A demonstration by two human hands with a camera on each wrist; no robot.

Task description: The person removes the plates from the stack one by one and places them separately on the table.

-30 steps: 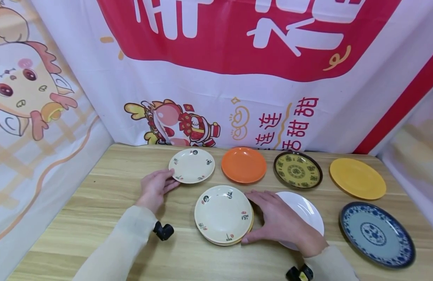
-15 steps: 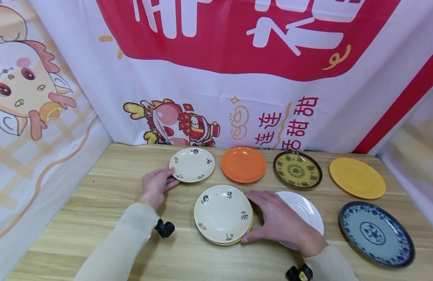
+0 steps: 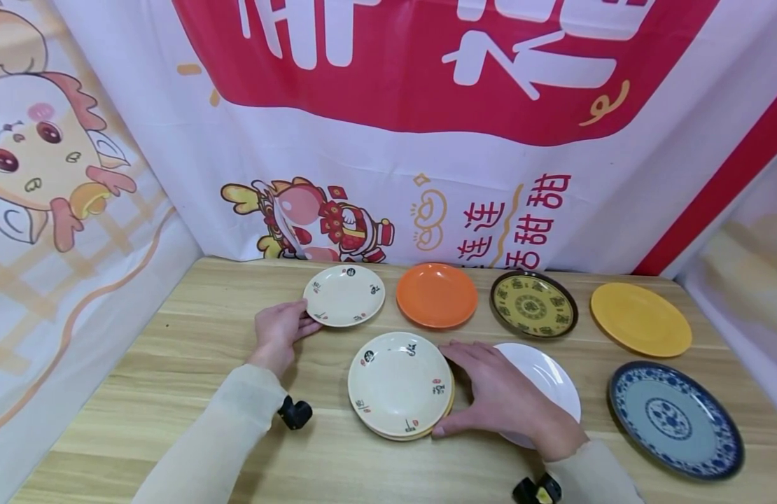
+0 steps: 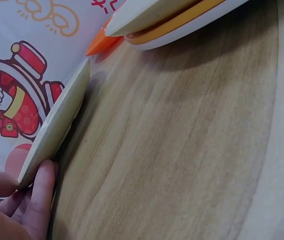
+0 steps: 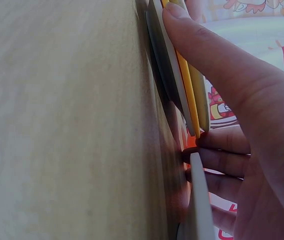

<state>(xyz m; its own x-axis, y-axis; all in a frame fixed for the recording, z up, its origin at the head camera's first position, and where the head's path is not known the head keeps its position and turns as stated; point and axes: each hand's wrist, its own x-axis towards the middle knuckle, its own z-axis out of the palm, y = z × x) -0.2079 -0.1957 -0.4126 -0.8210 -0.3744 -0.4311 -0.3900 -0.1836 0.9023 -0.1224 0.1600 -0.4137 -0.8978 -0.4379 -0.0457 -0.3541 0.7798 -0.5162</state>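
At the back left, my left hand (image 3: 281,332) pinches the left rim of a cream plate (image 3: 344,295) with small black and red characters. In the left wrist view, the thumb is on top of this plate (image 4: 57,125) and the fingers are under it, its near edge tilted up. My right hand (image 3: 498,395) grips the right side of a plate stack (image 3: 397,385), thumb at the front and fingers behind. A matching cream plate tops the stack; below it the right wrist view shows a yellow plate (image 5: 185,67) and a paler one. The stack's underside is hidden.
A white plate (image 3: 555,378) lies partly behind the right hand. Along the back are an orange plate (image 3: 437,295), a dark-rimmed olive plate (image 3: 533,304) and a yellow plate (image 3: 642,320). A blue patterned plate (image 3: 678,420) lies at right. A printed cloth (image 3: 426,161) hangs behind the table.
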